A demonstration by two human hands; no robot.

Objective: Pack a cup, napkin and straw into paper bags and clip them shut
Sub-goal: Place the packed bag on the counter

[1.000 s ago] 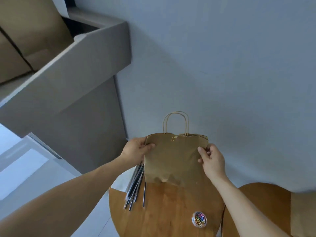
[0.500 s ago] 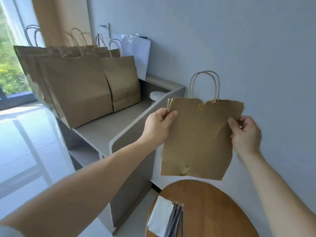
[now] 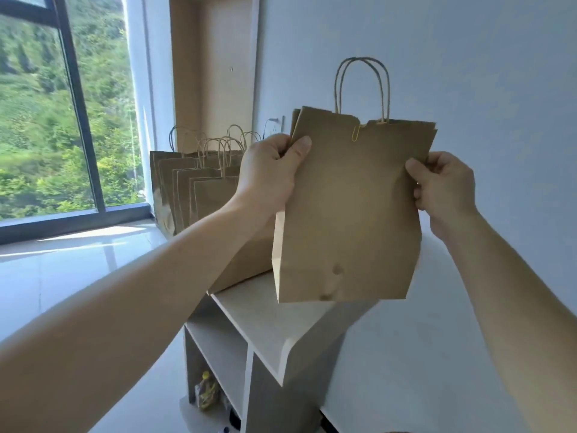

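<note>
Both arms reach forward, left hand (image 3: 268, 170) pinching the bag (image 3: 352, 214) at 9 o'clock, right hand (image 3: 443, 185) at 3 o'clock.

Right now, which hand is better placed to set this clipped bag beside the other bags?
Probably the left hand: it grips the bag on the side nearest the row of bags.

Bright indoor room, big window (image 3: 62, 104), shelf unit (image 3: 268, 332), tiled floor (image 3: 78, 270)

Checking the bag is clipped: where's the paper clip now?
Head view, upper centre: the yellow paper clip sits on the top edge of the held paper bag, between the ends of its handles.
</note>
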